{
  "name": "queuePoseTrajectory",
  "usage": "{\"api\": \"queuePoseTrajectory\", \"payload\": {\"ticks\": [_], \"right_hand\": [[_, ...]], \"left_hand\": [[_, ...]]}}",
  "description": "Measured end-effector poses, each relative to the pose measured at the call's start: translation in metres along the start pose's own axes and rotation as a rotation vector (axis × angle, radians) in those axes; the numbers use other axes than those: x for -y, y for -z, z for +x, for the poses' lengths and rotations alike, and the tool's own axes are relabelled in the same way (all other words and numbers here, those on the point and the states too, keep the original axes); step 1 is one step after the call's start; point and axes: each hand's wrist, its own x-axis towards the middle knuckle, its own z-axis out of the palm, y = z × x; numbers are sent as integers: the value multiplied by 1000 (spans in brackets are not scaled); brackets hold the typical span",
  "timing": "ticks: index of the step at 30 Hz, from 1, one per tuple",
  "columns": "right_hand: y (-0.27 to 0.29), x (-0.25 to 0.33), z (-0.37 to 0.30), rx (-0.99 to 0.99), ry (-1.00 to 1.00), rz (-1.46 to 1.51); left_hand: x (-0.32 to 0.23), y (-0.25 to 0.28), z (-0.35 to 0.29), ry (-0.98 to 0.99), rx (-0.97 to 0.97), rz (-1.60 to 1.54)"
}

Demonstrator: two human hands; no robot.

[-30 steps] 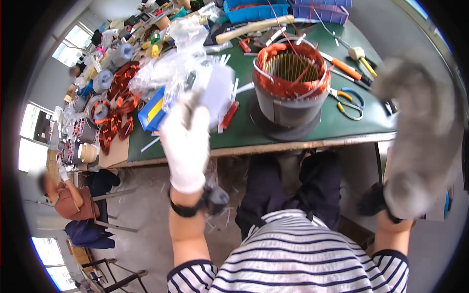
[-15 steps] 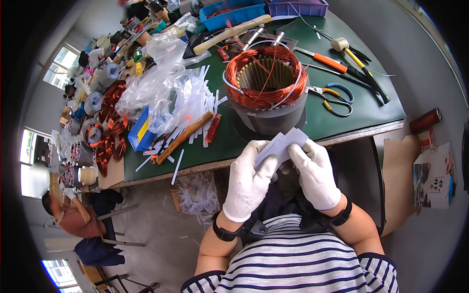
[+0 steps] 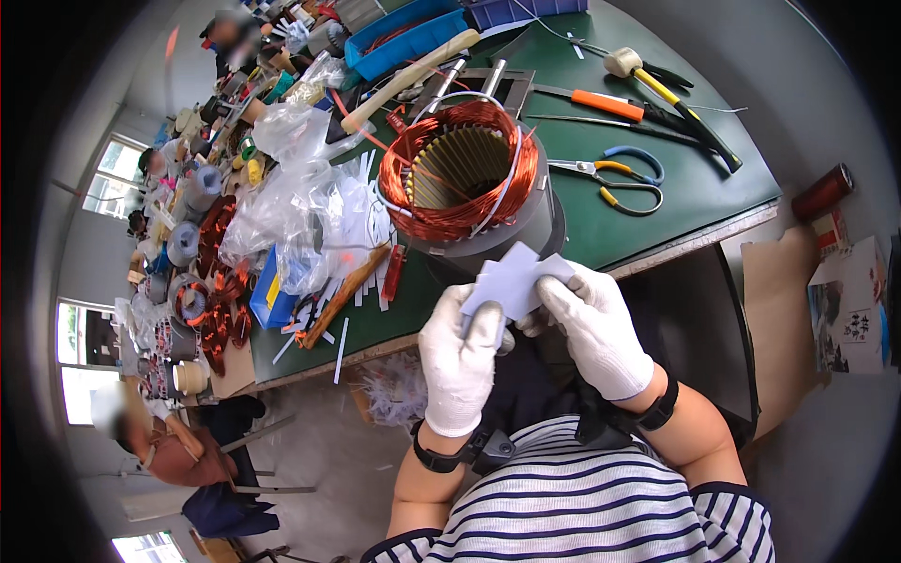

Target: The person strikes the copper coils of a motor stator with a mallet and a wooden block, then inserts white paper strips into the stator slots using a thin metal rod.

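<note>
My left hand (image 3: 460, 352), in a white knit glove, is closed on a small fanned bunch of white paper-like sheets (image 3: 511, 281). My right hand (image 3: 596, 328), gloved the same way, pinches the right end of these sheets between thumb and fingers. Both hands are in front of the table's near edge. Just beyond them stands a motor stator (image 3: 497, 230), a grey cylinder with yellowish slot liners inside. A thick ring of copper wire winding (image 3: 404, 155) crowns its top, with a pale cord looped around it.
Right of the stator lie scissors (image 3: 624, 174), an orange-handled knife (image 3: 605, 105) and a mallet (image 3: 680, 98). To its left are plastic bags (image 3: 282, 211), white strips, a wooden stick (image 3: 347, 291) and a blue box (image 3: 272, 291). A person (image 3: 178, 446) sits at far left.
The sheets have spread apart more, and my hands are slightly further from each other. The view has shifted, so the stator and table appear further left.
</note>
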Motion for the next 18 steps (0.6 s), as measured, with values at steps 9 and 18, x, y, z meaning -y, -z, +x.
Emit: {"api": "queuePoseTrajectory", "payload": {"ticks": [9,18], "right_hand": [[-8,49,40,117,732,-864],[63,94,95,-95,320,301]], "left_hand": [[-25,18,35,-389,-230,160],[-71,55,68,-558,25,123]]}}
